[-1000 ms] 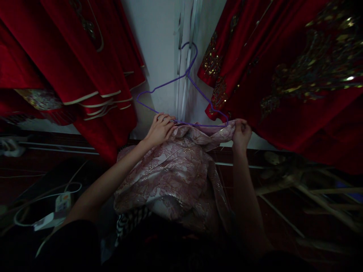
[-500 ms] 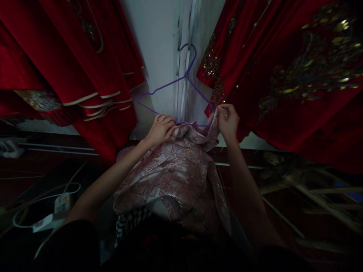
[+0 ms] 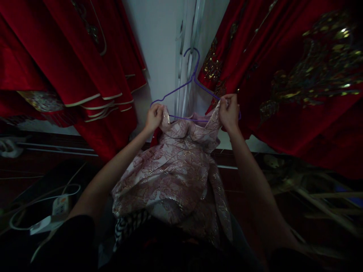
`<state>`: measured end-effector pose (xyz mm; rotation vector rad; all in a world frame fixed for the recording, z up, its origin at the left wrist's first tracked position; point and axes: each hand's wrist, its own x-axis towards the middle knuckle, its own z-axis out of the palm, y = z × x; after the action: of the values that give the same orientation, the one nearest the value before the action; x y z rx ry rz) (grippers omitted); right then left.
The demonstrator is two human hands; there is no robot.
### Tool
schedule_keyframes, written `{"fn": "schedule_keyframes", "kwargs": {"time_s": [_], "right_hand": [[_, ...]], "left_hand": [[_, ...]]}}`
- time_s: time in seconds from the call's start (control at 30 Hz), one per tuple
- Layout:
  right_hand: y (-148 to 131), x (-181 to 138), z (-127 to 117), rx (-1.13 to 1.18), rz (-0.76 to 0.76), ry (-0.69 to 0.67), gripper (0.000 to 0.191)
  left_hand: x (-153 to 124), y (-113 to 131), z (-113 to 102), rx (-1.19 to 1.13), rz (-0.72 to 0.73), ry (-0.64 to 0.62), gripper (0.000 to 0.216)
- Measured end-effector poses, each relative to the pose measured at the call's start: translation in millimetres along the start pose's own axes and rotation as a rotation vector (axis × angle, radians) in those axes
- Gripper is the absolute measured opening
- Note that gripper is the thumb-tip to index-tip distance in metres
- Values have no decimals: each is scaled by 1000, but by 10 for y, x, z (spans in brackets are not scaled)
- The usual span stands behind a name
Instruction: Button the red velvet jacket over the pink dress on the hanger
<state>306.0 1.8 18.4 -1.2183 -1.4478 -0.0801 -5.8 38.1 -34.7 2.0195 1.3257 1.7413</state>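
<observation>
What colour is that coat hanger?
The coat hanger is purple; it shows best in the head view.

Metallic-glinting, crinkled cloth in the pink dress (image 3: 177, 172) — smooth, plastic-looking hanger (image 3: 194, 74) — glossy sequins (image 3: 326, 64) on red cloth (image 3: 297, 132).

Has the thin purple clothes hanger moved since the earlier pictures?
Yes: the hanger has shifted rightward, judged against the pale vertical frame behind it.
</observation>
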Motion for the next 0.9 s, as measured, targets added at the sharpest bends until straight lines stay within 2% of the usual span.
{"fn": "schedule_keyframes", "kwargs": {"time_s": [0.07, 0.1, 0.2, 0.3, 0.57, 0.9], "right_hand": [[38, 41, -25, 16, -1, -7, 35], [54, 55, -30, 21, -4, -4, 35], [82, 72, -32, 39, -6, 9, 36], [88, 75, -32, 58, -1, 12, 35], [91, 105, -46, 55, -8, 22, 35], [64, 86, -67, 67, -17, 23, 30]], "left_hand": [[111, -305, -179, 42, -115, 146, 33], [139, -446, -268, 70, -159, 167, 31], [109, -755, -472, 103, -236, 132, 27], [3, -896, -540, 82, -254, 107, 25], [-48, -937, -486, -6, -229, 170, 24], [-67, -796, -587, -60, -281, 128, 23]]}}
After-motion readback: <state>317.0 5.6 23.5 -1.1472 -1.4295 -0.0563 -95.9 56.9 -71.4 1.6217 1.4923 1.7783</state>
